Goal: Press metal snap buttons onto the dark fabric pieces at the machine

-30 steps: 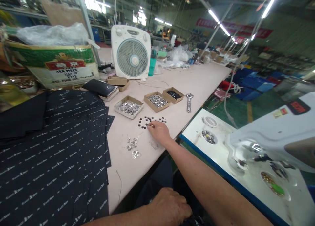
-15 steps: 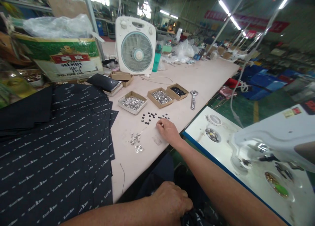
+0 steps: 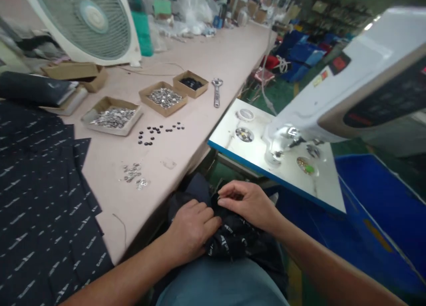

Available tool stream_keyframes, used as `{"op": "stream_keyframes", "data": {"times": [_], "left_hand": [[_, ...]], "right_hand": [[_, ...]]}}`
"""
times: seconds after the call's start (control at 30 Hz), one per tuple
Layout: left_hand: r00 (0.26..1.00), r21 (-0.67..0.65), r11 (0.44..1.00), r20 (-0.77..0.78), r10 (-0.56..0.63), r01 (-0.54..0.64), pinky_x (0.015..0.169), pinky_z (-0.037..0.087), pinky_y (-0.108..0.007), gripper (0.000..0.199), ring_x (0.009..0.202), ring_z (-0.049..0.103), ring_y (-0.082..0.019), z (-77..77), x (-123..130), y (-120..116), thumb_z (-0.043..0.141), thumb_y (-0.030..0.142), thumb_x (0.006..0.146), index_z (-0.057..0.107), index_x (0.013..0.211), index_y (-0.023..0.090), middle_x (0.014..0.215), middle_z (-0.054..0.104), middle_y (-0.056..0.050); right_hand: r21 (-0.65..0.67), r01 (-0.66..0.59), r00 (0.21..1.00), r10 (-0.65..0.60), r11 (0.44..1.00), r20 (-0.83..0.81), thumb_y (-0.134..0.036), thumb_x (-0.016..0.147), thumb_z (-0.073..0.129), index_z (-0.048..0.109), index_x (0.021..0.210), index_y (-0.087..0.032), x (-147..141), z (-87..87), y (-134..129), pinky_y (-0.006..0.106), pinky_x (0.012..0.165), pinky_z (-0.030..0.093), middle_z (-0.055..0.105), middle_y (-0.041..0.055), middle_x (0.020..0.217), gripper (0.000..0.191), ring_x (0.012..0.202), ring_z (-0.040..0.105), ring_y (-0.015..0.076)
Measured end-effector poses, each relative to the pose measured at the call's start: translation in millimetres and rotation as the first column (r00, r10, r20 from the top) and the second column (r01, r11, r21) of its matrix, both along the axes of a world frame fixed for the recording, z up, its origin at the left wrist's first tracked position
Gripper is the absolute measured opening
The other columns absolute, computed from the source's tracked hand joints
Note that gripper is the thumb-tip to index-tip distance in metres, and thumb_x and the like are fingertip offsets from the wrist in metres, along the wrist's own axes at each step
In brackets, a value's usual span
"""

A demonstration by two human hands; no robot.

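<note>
Dark fabric printed with white lettering (image 3: 229, 241) lies bunched on my lap. My left hand (image 3: 191, 228) is closed on its left part, knuckles up. Beside it, my right hand (image 3: 248, 204) has thumb and fingertips curled together at the fabric's upper edge; whatever they pinch is too small and dark to make out. On the table ahead are scattered small black round snap caps (image 3: 153, 131). Nearer to me lie loose silver metal snap parts (image 3: 132, 172).
Open boxes hold silver parts (image 3: 115, 118), more silver parts (image 3: 165, 97) and black parts (image 3: 191, 83). An adjustable wrench (image 3: 217, 93) lies beside them. A white pressing machine (image 3: 299, 115) stands right, a fan (image 3: 89, 21) back left. Stacked printed fabric (image 3: 43, 208) covers the table's left.
My right hand has come back from beside the black caps on the table to the fabric on my lap, next to my left hand. The view has tilted down and shifted right.
</note>
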State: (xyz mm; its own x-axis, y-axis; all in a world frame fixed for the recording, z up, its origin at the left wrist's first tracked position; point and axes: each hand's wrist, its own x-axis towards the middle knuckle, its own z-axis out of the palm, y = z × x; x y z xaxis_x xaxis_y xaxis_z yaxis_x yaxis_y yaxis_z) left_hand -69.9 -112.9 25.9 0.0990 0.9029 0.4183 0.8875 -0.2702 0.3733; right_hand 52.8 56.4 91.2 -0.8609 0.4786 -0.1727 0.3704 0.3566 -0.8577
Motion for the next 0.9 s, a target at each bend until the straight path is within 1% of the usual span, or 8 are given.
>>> {"op": "stream_keyframes", "data": {"times": [0.13,0.27,0.37,0.5,0.67,0.77,0.83,0.9], "left_hand": [[0.996,0.127,0.988,-0.026,-0.086,0.088,0.063,0.034,-0.038,0.021,0.069,0.048,-0.021,8.4,7,-3,0.048,0.017,0.094,0.064,0.107,0.013,0.073,0.059,-0.004],[0.985,0.176,0.969,-0.011,-0.175,0.174,0.064,0.037,-0.037,0.025,0.068,0.051,-0.020,13.7,16,-5,0.044,0.016,0.098,0.065,0.110,0.010,0.072,0.064,-0.006],[0.975,0.202,0.956,0.023,-0.220,0.211,0.065,0.038,-0.037,0.023,0.070,0.054,-0.020,14.5,19,-7,0.047,0.013,0.096,0.065,0.109,0.008,0.074,0.067,-0.008],[0.969,0.192,0.956,0.058,-0.239,0.224,0.067,0.041,-0.037,0.023,0.071,0.057,-0.020,15.2,19,-6,0.047,0.014,0.096,0.066,0.108,0.008,0.077,0.069,-0.009],[0.973,0.178,0.962,0.068,-0.222,0.208,0.067,0.044,-0.036,0.023,0.070,0.059,-0.018,14.0,18,-7,0.047,0.015,0.095,0.066,0.108,0.012,0.077,0.069,-0.006],[0.972,0.174,0.963,0.081,-0.222,0.205,0.069,0.045,-0.036,0.022,0.072,0.060,-0.019,12.1,17,-8,0.047,0.015,0.095,0.067,0.106,0.012,0.079,0.070,-0.007],[0.971,0.176,0.963,0.091,-0.222,0.204,0.068,0.045,-0.037,0.022,0.072,0.060,-0.019,11.7,17,-9,0.048,0.014,0.095,0.067,0.105,0.012,0.079,0.070,-0.007],[0.970,0.178,0.962,0.094,-0.225,0.206,0.068,0.044,-0.037,0.021,0.072,0.059,-0.019,12.0,16,-9,0.049,0.012,0.095,0.067,0.106,0.011,0.078,0.069,-0.007]], "right_hand": [[-0.033,0.053,0.998,-0.053,0.998,0.027,-0.022,0.080,0.076,0.076,0.079,-0.020,52,-3.2,-23,0.025,0.068,0.051,0.075,0.0008,0.078,0.002,0.072,0.068,0.0155],[-0.113,0.088,0.995,-0.093,0.990,-0.041,-0.018,0.081,0.076,0.077,0.082,-0.020,80,-15.1,-43,0.024,0.071,0.051,0.075,0.0009,0.082,0.003,0.077,0.069,0.0151],[-0.141,0.110,0.989,-0.122,0.984,-0.082,-0.017,0.082,0.076,0.077,0.085,-0.021,91,-21.0,-51,0.024,0.073,0.052,0.075,0.0009,0.084,0.005,0.078,0.070,0.0146],[-0.162,0.098,0.985,-0.119,0.982,-0.123,-0.015,0.083,0.075,0.077,0.088,-0.021,97,-21.7,-54,0.024,0.076,0.053,0.075,0.0007,0.087,0.008,0.081,0.070,0.0142],[-0.173,0.141,0.985,-0.155,0.975,-0.071,-0.013,0.081,0.074,0.078,0.094,-0.021,96,-20.8,-55,0.023,0.072,0.053,0.077,-0.0002,0.087,0.017,0.077,0.070,0.0140],[-0.108,0.165,0.981,-0.174,0.980,-0.082,-0.015,0.082,0.074,0.077,0.100,-0.022,94,-20.6,-56,0.023,0.068,0.053,0.077,-0.0006,0.087,0.019,0.073,0.069,0.0129],[0.022,0.146,0.982,-0.142,0.989,-0.126,-0.016,0.085,0.071,0.075,0.103,-0.023,93,-19.4,-55,0.024,0.070,0.053,0.078,-0.0002,0.091,0.020,0.075,0.070,0.0133],[0.204,0.090,0.986,-0.059,0.975,-0.156,-0.017,0.089,0.067,0.073,0.108,-0.024,92,-17.2,-54,0.027,0.076,0.052,0.079,0.0006,0.096,0.020,0.082,0.072,0.0148]]}}
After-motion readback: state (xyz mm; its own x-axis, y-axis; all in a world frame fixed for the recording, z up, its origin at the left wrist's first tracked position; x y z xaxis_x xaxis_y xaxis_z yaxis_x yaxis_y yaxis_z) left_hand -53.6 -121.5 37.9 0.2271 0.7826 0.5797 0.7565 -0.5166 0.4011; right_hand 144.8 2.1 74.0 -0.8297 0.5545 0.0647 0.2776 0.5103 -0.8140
